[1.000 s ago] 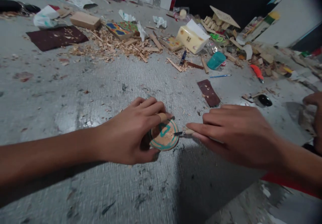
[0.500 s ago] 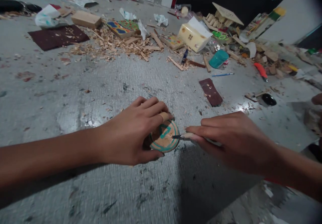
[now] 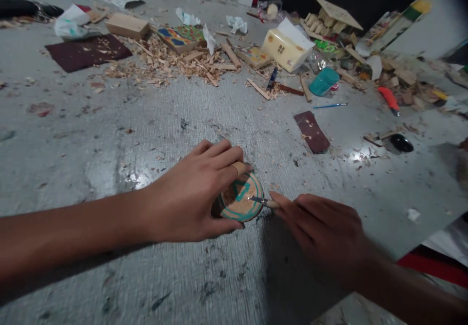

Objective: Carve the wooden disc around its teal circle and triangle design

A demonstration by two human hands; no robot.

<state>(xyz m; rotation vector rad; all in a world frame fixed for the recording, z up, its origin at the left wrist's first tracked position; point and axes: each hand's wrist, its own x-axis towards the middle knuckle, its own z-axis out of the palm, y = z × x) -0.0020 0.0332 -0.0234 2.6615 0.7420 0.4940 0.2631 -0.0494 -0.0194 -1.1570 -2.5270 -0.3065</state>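
Note:
A round wooden disc (image 3: 242,214) with a teal ring and teal marks painted on its face lies on the grey table (image 3: 153,276). My left hand (image 3: 204,188) grips it from the left, thumb at the near edge and fingers over the far edge; a tan band circles one finger. My right hand (image 3: 321,227) is closed round the pale handle of a carving knife (image 3: 269,202). The small metal blade rests on the disc's face, right of the middle, where the wood looks cut and rough. The palm side of both hands is hidden.
Wood shavings (image 3: 164,64) lie heaped at the back, with a wood block (image 3: 127,26) and a yellow box (image 3: 287,49). Brown sandpaper (image 3: 312,131), a teal cup (image 3: 323,81), an orange-handled tool (image 3: 389,100) and a black round object (image 3: 401,143) are to the right.
My right hand has dropped lower and its wrist has turned, so the knife now slants more across the disc. My left hand still holds the disc in place. The view has shifted slightly.

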